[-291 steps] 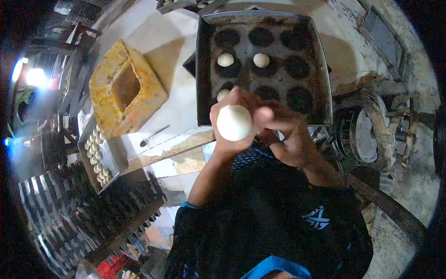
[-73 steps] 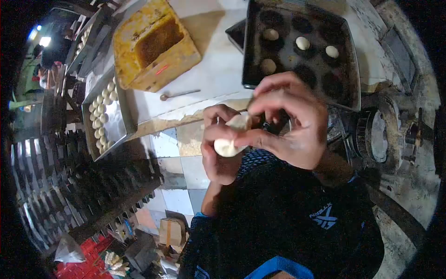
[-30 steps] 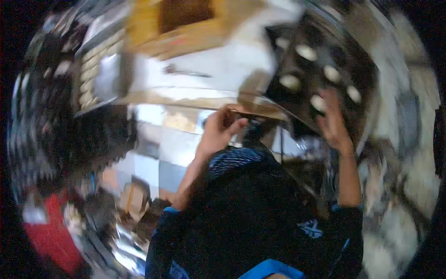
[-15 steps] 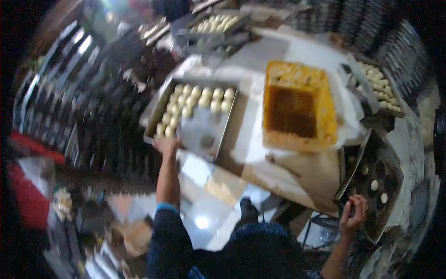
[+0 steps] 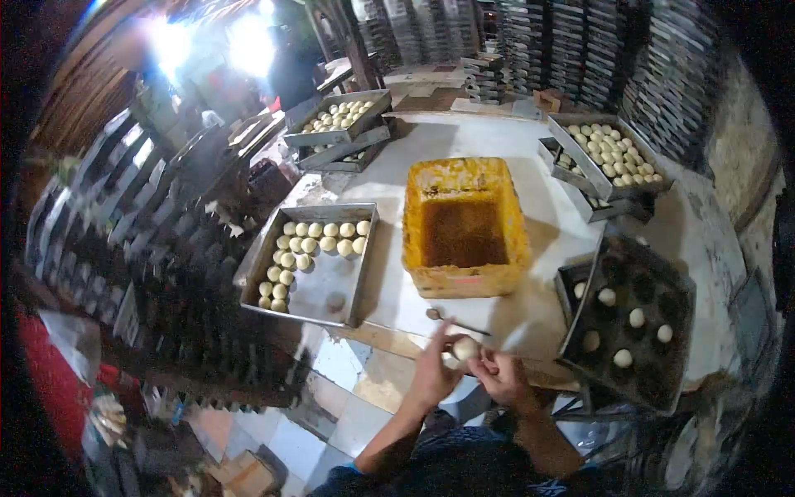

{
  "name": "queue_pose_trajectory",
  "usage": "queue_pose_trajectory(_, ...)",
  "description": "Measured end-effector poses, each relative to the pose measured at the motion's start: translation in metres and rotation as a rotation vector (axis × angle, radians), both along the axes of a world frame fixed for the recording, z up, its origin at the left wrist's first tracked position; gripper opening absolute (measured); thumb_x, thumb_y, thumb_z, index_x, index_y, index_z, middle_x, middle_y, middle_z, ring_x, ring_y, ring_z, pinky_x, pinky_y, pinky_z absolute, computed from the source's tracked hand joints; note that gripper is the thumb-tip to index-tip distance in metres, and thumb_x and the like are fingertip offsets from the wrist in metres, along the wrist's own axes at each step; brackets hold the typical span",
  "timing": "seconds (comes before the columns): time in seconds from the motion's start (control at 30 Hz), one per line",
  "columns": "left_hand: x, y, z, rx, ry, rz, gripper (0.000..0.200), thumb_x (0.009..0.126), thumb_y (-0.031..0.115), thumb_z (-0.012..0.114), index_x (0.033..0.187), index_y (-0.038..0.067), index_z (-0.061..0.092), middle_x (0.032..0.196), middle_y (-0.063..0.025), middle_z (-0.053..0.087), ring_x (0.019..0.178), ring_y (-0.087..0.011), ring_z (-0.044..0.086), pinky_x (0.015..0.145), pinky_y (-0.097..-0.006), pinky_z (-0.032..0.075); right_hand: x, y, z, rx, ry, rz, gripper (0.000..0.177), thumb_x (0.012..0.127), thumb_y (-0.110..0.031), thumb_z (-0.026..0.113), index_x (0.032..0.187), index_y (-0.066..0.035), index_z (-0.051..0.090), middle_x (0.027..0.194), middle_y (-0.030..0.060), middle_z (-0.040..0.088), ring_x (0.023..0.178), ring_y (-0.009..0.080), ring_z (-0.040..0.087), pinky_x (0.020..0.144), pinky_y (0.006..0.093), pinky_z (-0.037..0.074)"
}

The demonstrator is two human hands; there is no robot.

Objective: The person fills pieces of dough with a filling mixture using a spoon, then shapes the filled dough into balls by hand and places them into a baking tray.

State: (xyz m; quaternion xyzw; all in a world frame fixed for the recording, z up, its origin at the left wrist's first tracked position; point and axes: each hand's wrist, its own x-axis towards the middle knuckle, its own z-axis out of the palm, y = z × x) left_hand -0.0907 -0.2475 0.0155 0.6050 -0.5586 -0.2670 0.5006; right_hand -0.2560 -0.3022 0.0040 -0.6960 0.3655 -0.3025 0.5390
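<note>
My left hand point(image 5: 434, 370) and my right hand point(image 5: 503, 379) meet in front of my body at the table's near edge. Between their fingers is a pale, round dough ball point(image 5: 465, 349), and both hands are closed on it. A second pale bit shows by my left palm, too hidden to name. Just beyond my left fingers lies a thin spoon-like tool point(image 5: 460, 321). To the left, a metal tray point(image 5: 330, 278) holds rows of dough balls point(image 5: 304, 244) along its far and left sides. On the right, a dark tray point(image 5: 646, 286) carries several scattered dough balls point(image 5: 637, 317).
A yellow tub point(image 5: 466, 282) with brown contents stands mid-table point(image 5: 389, 286). Stacked trays of dough balls sit at the back left point(image 5: 383, 106) and back right point(image 5: 600, 180). Tall stacks of dark trays point(image 5: 675, 70) line the back; another rack point(image 5: 195, 306) flanks the left.
My left hand has left the left tray's near corner and come to the middle. My right hand has moved left from the dark tray's edge. Both now hold a dough ball; the view has shifted.
</note>
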Motion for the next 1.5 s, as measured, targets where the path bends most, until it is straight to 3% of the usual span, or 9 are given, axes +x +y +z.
queue_pose_trajectory(0.23,-0.075,0.009,0.016,-0.031,0.603,-0.036,0.044,0.089,0.015,0.066,0.129,0.001,0.053,0.105,-0.0058,0.054,0.1,-0.0131,0.053,0.081,-0.0245,0.047,-0.052,-0.001,0.063,-0.652,-0.123,0.031,0.045,0.082,-0.017,0.07,0.121,0.001,0.058,0.111,0.0184,0.064,0.099,0.0265,0.065,0.083,0.0318,0.051)
queue_pose_trajectory(0.4,-0.104,0.047,0.047,-0.295,0.221,0.237,0.024,0.089,0.005,0.06,0.111,-0.001,0.066,0.088,-0.0054,0.055,0.085,-0.0133,0.052,0.069,-0.0252,0.044,-0.044,0.039,0.068,-0.42,-0.307,-0.151,0.034,0.085,-0.016,0.066,0.113,0.002,0.059,0.105,0.017,0.065,0.094,0.0258,0.066,0.081,0.031,0.05)
queue_pose_trajectory(0.57,-0.056,0.078,0.028,-0.335,0.043,0.019,0.074,0.09,0.042,0.057,0.145,0.002,0.025,0.135,-0.023,0.042,0.114,-0.0308,0.052,0.094,-0.0352,0.044,0.017,0.08,0.056,-0.375,-0.274,-0.264,0.018,0.094,-0.016,0.053,0.094,0.0,0.06,0.076,0.0118,0.062,0.07,0.0151,0.061,0.064,0.0276,0.047)
queue_pose_trajectory(0.73,0.021,0.15,0.031,0.14,0.264,0.238,0.039,0.098,0.03,0.051,0.11,-0.006,0.06,0.09,-0.0117,0.069,0.081,-0.0172,0.064,0.07,-0.0313,0.048,0.116,0.09,0.001,-0.56,-0.031,-0.012,0.027,0.096,-0.024,0.049,0.09,0.0,0.06,0.07,0.0131,0.055,0.069,0.0258,0.057,0.064,0.0366,0.045)
queue_pose_trajectory(0.8,0.05,0.171,0.012,0.014,0.954,0.248,0.033,0.097,0.026,0.054,0.113,-0.002,0.061,0.1,-0.0076,0.066,0.088,-0.0129,0.061,0.078,-0.0253,0.048,0.147,0.108,0.001,-0.531,-0.039,-0.013,0.032,0.096,-0.027,0.047,0.091,0.001,0.061,0.086,0.017,0.051,0.087,0.0311,0.053,0.076,0.0398,0.044)
queue_pose_trajectory(1.07,0.098,0.174,-0.057,0.057,1.646,-0.031,0.046,0.097,0.027,0.051,0.121,-0.012,0.049,0.119,-0.0223,0.058,0.109,-0.0277,0.061,0.091,-0.0378,0.054,0.164,0.091,-0.034,-0.164,-0.113,0.087,0.03,0.094,-0.03,0.054,0.096,-0.002,0.064,0.087,0.0091,0.055,0.08,0.0201,0.056,0.072,0.0321,0.046)
queue_pose_trajectory(1.3,0.131,0.099,-0.034,0.162,1.389,0.02,0.052,0.096,0.032,0.052,0.124,-0.011,0.047,0.123,-0.0206,0.057,0.108,-0.0275,0.062,0.089,-0.0335,0.055,0.098,-0.099,-0.186,-0.957,0.975,0.028,0.034,0.088,-0.022,0.055,0.114,0.0,0.054,0.11,0.0269,0.056,0.111,0.0416,0.048,0.094,0.0514,0.037)
queue_pose_trajectory(1.43,0.167,0.07,-0.038,0.119,1.315,0.05,0.051,0.097,0.029,0.046,0.123,-0.015,0.049,0.125,-0.0232,0.055,0.116,-0.032,0.055,0.102,-0.0434,0.042,0.107,-0.095,-0.097,-0.172,0.796,0.209,0.029,0.089,-0.014,0.054,0.112,0.003,0.057,0.103,0.026,0.058,0.091,0.0397,0.059,0.075,0.0463,0.049)
queue_pose_trajectory(1.5,0.181,0.058,-0.041,0.119,1.211,0.098,0.058,0.096,0.035,0.044,0.125,-0.015,0.047,0.125,-0.0244,0.055,0.118,-0.0331,0.053,0.102,-0.0442,0.039,0.101,-0.091,-0.054,-0.451,0.53,0.222,0.025,0.087,-0.007,0.055,0.11,0.001,0.059,0.096,0.0222,0.058,0.083,0.0368,0.06,0.068,0.0437,0.049)
